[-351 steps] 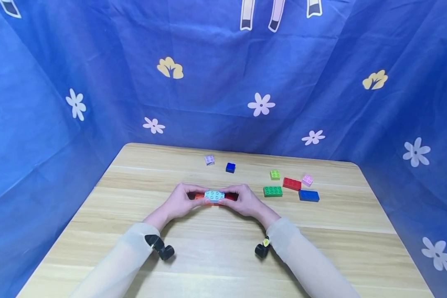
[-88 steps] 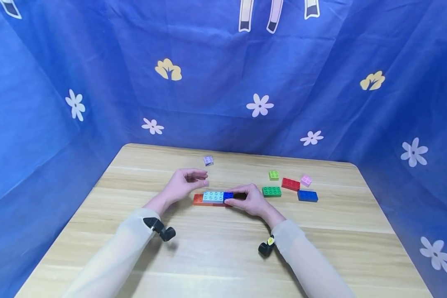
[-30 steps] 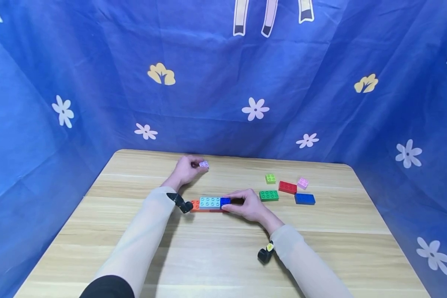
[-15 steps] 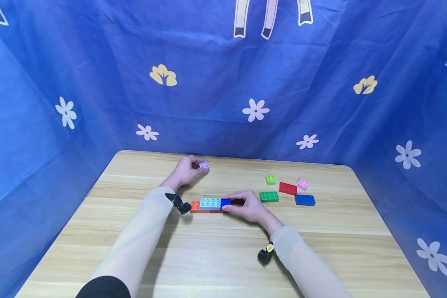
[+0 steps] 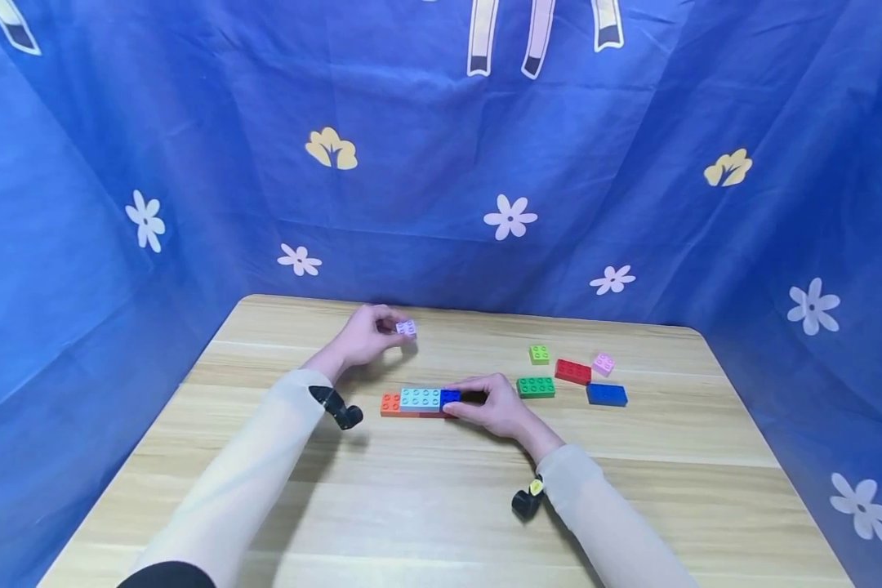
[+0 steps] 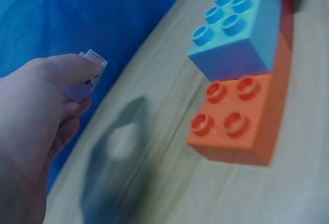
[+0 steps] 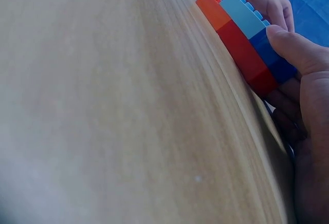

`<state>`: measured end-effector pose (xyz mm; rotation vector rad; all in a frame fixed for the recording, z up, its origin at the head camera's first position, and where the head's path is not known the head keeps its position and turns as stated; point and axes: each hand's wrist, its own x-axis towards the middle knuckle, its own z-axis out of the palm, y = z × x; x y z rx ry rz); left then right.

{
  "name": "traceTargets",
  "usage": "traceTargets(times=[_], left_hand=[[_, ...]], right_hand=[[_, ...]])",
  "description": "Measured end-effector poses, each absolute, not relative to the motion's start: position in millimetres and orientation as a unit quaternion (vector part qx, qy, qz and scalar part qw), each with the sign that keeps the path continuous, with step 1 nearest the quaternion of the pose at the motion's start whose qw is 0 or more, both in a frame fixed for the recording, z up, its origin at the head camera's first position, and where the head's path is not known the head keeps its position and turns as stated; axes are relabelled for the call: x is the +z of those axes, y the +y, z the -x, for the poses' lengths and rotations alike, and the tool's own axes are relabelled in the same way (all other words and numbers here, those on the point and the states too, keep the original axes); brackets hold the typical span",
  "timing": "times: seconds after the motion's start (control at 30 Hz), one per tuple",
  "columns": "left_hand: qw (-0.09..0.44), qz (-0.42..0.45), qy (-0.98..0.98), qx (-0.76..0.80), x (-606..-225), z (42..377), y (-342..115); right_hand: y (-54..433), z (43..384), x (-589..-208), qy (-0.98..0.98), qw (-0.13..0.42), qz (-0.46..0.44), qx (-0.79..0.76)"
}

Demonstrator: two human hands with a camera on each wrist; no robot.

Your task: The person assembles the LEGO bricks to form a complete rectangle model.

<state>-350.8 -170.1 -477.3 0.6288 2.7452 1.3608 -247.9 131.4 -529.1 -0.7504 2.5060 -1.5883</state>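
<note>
Between thumb and fingers my left hand [image 5: 367, 333] pinches a small lilac toy brick [image 5: 406, 328], lifted off the table; the left wrist view shows dark printed marks on the brick's side [image 6: 82, 88]. My right hand [image 5: 496, 406] grips the right end of a joined row of bricks, with the thumb on a dark blue square brick [image 5: 450, 398]. Left of that brick sits a light blue brick [image 5: 420, 398]. Both rest on a bottom layer made of an orange brick [image 6: 231, 126] and a red brick [image 7: 244, 54]. The orange brick's left studs are bare.
To the right on the wooden table [image 5: 441, 498] lie a lime brick [image 5: 539, 354], a green brick [image 5: 536, 387], a red brick [image 5: 573, 372], a pink brick [image 5: 603, 364] and a blue brick [image 5: 607, 395]. A blue patterned curtain [image 5: 412, 188] surrounds the table's back and sides.
Earlier both hands held the light blue brick; the dark blue brick has since joined the row. My left hand has reached back, taken the lilac brick and raised it slightly. The right hand stays put.
</note>
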Motion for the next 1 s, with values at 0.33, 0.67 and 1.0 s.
traceTargets(times=[0.33,0.67,1.0], left_hand=[[0.013,-0.204,0.871,0.447,-464.6,317.2,-184.6],[0.04,-0.258,0.847,0.463,-462.8,284.7,-180.1],[0.058,-0.25,0.831,0.494,-476.3,264.5,-188.6]], right_hand=[[130.2,247.5,-530.8,0.817,0.04,0.249,-0.519],[132.1,247.3,-530.4,0.81,0.039,0.258,-0.525],[132.4,248.9,-531.1,0.807,0.037,0.264,-0.527]])
